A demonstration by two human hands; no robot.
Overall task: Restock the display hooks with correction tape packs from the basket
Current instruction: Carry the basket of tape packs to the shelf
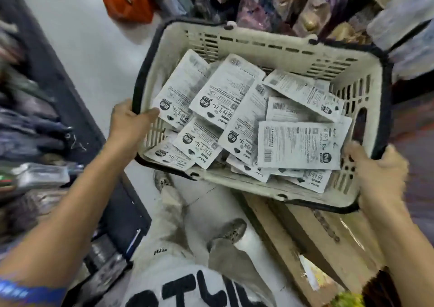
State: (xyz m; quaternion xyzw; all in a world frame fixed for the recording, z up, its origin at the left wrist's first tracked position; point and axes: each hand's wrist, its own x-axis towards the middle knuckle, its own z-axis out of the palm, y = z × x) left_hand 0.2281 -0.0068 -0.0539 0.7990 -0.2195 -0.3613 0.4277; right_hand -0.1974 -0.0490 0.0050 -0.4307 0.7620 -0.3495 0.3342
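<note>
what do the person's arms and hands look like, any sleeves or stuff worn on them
Both forearms are bare, with no sleeves showing over them. The left hand and right hand wear no gloves, and no rings can be made out. Something blue, perhaps a sleeve edge or a band, sits on the upper left arm; it is too blurred to tell which.

Orange bag [126, 1] lies on pale floor [77, 36], far side. Cardboard boxes [312, 243] stacked at right. Dark shelf base [58, 88] runs along left; blurred packaged goods [305, 11] hang above.

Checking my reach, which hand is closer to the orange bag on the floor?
Left. The left hand grips the basket rim below the orange bag; the right hand holds the opposite corner.
</note>
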